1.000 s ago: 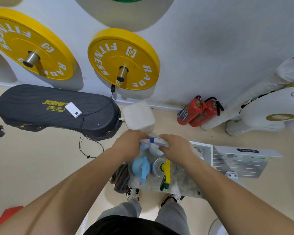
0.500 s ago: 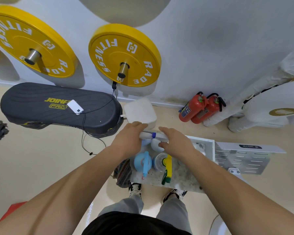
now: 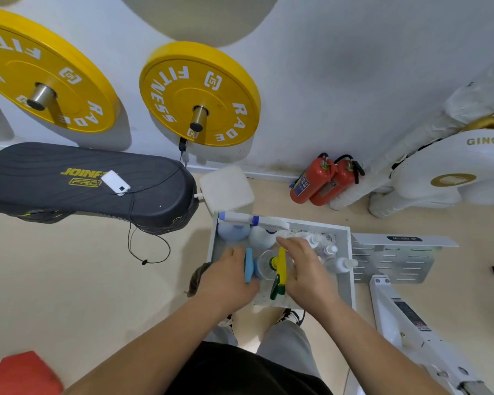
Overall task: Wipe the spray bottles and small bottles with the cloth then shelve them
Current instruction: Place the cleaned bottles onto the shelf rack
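- Centrally, white tray (image 3: 352, 252): open-topped, and all the bottles stand inside it.
- Left hand (image 3: 228, 277): at the tray's near-left corner, knuckles up. My fingers curl down against the blue-trigger spray bottle (image 3: 249, 266), but I cannot tell whether they grip it.
- Right hand (image 3: 307, 270): over the tray's middle, fingers stretched fairly straight toward its back wall and holding nothing. Its thumb side lies just beside the yellow-trigger spray bottle (image 3: 280, 266).
- Two white-headed spray bottles (image 3: 254, 221): side by side along the tray's back wall, in its left half.
- Small bottles (image 3: 343, 263): grouped at the tray's right side, beyond my right hand.
- Dark cloth (image 3: 195, 280): bunched against the tray's outer left wall, partly hidden by my left hand.
- Fire extinguishers (image 3: 320, 183): two red ones on the floor beyond the tray's back-right corner.
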Available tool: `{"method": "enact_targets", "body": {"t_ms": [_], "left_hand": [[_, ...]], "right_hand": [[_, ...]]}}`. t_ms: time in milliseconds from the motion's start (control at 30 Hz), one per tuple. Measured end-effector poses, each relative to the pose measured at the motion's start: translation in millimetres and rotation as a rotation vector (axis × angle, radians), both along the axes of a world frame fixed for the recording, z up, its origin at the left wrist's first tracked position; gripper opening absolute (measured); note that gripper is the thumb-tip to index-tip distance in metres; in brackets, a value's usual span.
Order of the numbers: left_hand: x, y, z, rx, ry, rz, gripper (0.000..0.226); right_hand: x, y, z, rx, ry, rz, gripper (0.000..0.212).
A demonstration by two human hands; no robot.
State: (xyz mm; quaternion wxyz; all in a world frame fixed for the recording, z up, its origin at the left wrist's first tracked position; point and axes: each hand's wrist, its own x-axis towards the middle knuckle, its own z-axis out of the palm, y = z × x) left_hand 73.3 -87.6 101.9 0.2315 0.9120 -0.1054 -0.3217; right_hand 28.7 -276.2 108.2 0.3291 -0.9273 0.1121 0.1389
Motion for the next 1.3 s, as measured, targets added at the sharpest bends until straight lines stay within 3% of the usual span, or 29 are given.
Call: {"method": "enact_targets", "body": {"t_ms": [100, 233, 367, 533, 667, 767, 833, 1133, 1300], "left_hand": [[6, 3, -2, 0.015, -0.054, -0.086, 0.047], [27, 19, 0, 0.03, -0.154, -0.284, 0.046], [39, 29, -3, 0.007, -0.156, -0.24, 0.033], [50, 38, -3, -0.003, -0.132, -0.196, 0.032], [52, 41, -1, -0.004, -0.119, -0.159, 0.036], [48, 40, -5, -0.043, -0.099, -0.144, 0.032], [48, 38, -5, -0.05, -0.099, -0.131, 0.03], [47, 37, -5, -0.022, -0.091, -0.118, 0.034], [45, 36, -3, -0.041, -0.112, -0.09, 0.031]], "right_hand": [[4, 1, 7, -0.217, 0.108, 0.283, 0.088], [9, 0, 3, -0.347, 0.071, 0.587, 0.065], [14, 0, 2, -0.463, 0.035, 0.572, 0.047], [21, 3, 6, -0.593, 0.048, 0.474, 0.025], [25, 3, 4, -0.467, 0.148, 0.229, 0.031], [23, 10, 0, -0.264, 0.19, 0.142, 0.026], [23, 15, -1, -0.141, 0.197, 0.099, 0.035], [31, 19, 2, -0.225, 0.218, 0.267, 0.02], [36, 20, 3, -0.186, 0.187, 0.262, 0.023]]}}
